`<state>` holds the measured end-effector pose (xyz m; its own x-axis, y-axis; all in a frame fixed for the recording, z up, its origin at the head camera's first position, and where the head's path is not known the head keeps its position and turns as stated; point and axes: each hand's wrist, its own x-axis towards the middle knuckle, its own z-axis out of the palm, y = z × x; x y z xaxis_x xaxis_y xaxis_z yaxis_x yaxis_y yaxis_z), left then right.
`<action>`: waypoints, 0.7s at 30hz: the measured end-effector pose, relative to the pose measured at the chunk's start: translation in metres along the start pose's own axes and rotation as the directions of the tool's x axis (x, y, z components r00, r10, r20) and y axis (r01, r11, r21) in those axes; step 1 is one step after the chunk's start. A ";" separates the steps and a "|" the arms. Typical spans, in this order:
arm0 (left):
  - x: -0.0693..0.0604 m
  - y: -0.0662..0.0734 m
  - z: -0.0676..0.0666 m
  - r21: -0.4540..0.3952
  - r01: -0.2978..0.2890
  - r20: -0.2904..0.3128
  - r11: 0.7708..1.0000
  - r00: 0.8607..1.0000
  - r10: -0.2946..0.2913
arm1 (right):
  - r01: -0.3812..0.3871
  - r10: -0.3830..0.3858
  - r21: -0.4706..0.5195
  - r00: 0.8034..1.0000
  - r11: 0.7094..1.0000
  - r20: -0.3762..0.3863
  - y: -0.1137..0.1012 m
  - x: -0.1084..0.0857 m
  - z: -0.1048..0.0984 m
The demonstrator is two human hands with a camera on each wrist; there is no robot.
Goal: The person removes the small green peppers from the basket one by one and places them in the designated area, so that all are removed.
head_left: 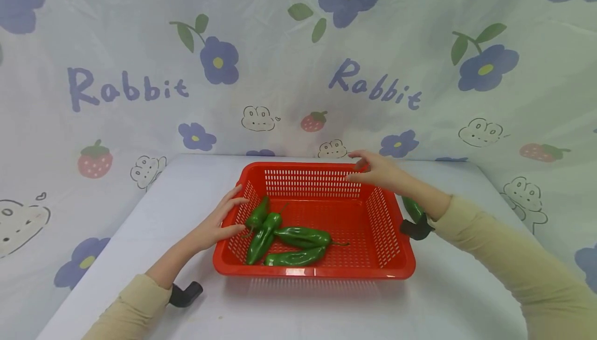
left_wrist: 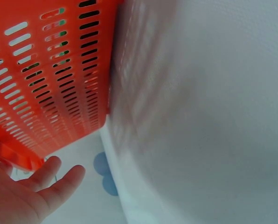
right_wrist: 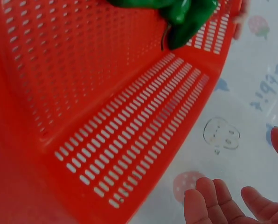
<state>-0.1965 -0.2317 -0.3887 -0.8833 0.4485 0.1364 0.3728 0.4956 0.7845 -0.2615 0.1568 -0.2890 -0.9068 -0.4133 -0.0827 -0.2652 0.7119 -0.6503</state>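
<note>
1. Sleeves of a beige top come in from the lower corners, the left one [head_left: 135, 303] and the right one [head_left: 503, 257]; a black fitting [head_left: 185, 294] sits at the left wrist, another [head_left: 416, 227] at the right.

2. White table [head_left: 308, 314] spreads beneath, and on it stands a red basket [head_left: 308, 272] with slotted walls.

3. Left hand [head_left: 223, 220] lies at the basket's left rim, wide, its fingers apart and nearly straight, gripping nothing; the thumb reaches over the rim. How firmly it presses, I cannot tell.

4. Four green peppers lie inside the basket, toward its left side. Nearest the front wall is one lying crosswise [head_left: 296, 258]; left of it another slants [head_left: 265, 239]. Beyond the first, a third lies crosswise [head_left: 305, 237], its stem pointing right, and a fourth [head_left: 258, 215] rests close to the left wall, beside the slanting one.

5. Another pepper [head_left: 412, 208] is outside, just beyond the right wall, partly hidden by the right forearm.

6. Right hand [head_left: 380, 170] hovers over the far right corner, thumb and fingers held wide with a gap between, holding nothing.

7. Pale backdrop [head_left: 280, 81] rises behind, printed with purple flowers, strawberries, rabbit faces and "Rabbit".
</note>
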 end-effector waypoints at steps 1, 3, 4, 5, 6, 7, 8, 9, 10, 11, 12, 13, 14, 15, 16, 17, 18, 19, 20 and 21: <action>0.000 0.000 0.000 0.001 -0.001 -0.001 1.000 1.000 0.001 | 0.010 -0.010 -0.007 1.000 1.000 0.007 -0.002 0.001 0.003; 0.001 -0.001 0.001 0.001 -0.002 -0.001 1.000 1.000 0.002 | 0.028 -0.028 -0.015 0.999 0.999 0.019 -0.006 0.003 0.008; 0.001 -0.001 0.001 0.002 -0.004 -0.002 1.000 1.000 0.004 | 0.033 -0.032 -0.019 0.999 0.999 0.025 -0.008 0.004 0.011; 0.001 -0.001 0.001 0.003 -0.004 -0.003 1.000 1.000 0.004 | 0.040 -0.040 -0.018 0.999 0.999 0.032 -0.009 0.005 0.014; 0.001 -0.001 0.001 0.004 -0.005 -0.003 1.000 1.000 0.005 | 0.050 -0.050 -0.015 0.998 0.999 0.041 -0.011 0.006 0.017; 0.001 -0.001 0.001 0.003 -0.006 -0.003 1.000 1.000 0.006 | 0.056 -0.055 -0.008 0.997 0.998 0.050 -0.012 0.007 0.020; 0.001 -0.001 0.001 0.001 -0.006 -0.002 1.000 1.000 0.006 | 0.061 -0.061 0.001 0.997 0.998 0.056 -0.012 0.009 0.023; 0.001 -0.001 0.001 0.000 -0.006 -0.002 1.000 1.000 0.006 | 0.073 -0.073 0.009 0.995 0.997 0.064 -0.013 0.010 0.026; 0.001 -0.001 0.001 -0.001 -0.005 -0.002 1.000 1.000 0.005 | 0.082 -0.083 0.019 0.994 0.996 0.073 -0.013 0.011 0.029; 0.001 -0.001 0.001 -0.001 -0.003 -0.002 1.000 1.000 0.003 | 0.090 -0.091 0.021 0.993 0.996 0.080 -0.013 0.012 0.032; 0.001 0.000 0.001 -0.004 -0.003 -0.001 1.000 1.000 0.003 | 0.102 -0.103 0.020 0.991 0.995 0.088 -0.013 0.014 0.035; 0.001 -0.001 0.001 -0.006 -0.002 -0.001 1.000 1.000 0.002 | 0.103 -0.105 0.025 0.989 0.994 0.099 -0.014 0.015 0.038; 0.001 -0.001 0.001 -0.006 -0.001 -0.001 1.000 1.000 0.001 | 0.112 -0.114 0.023 0.987 0.993 0.109 -0.014 0.016 0.040; 0.001 -0.001 0.001 -0.005 0.000 -0.002 1.000 1.000 0.000 | 0.118 -0.119 0.014 0.986 0.993 0.119 -0.015 0.017 0.043; 0.001 -0.001 0.001 -0.007 0.001 -0.002 1.000 1.000 -0.001 | 0.119 -0.119 0.005 0.985 0.993 0.128 -0.016 0.018 0.045; 0.001 -0.001 0.001 -0.009 0.001 0.000 1.000 1.000 -0.001 | 0.128 -0.126 -0.005 0.983 0.992 0.136 -0.017 0.019 0.047; 0.001 -0.001 0.001 -0.010 0.003 0.002 1.000 1.000 -0.002 | 0.131 -0.127 -0.013 0.981 0.991 0.145 -0.017 0.019 0.049; 0.001 -0.001 0.001 -0.009 0.004 0.002 1.000 1.000 -0.004 | 0.131 -0.127 -0.015 0.980 0.991 0.152 -0.018 0.020 0.051; 0.000 -0.001 0.001 -0.008 0.005 0.003 1.000 1.000 -0.005 | 0.140 -0.135 -0.021 0.978 0.990 0.157 -0.019 0.021 0.053; 0.000 -0.001 0.001 -0.009 0.007 0.004 1.000 1.000 -0.007 | 0.150 -0.144 -0.027 0.976 0.988 0.162 -0.019 0.022 0.056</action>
<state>-0.1968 -0.2314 -0.3900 -0.8847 0.4482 0.1280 0.3639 0.4924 0.7907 -0.2585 0.1022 -0.3206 -0.7940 -0.5980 -0.1091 -0.4072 0.6565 -0.6350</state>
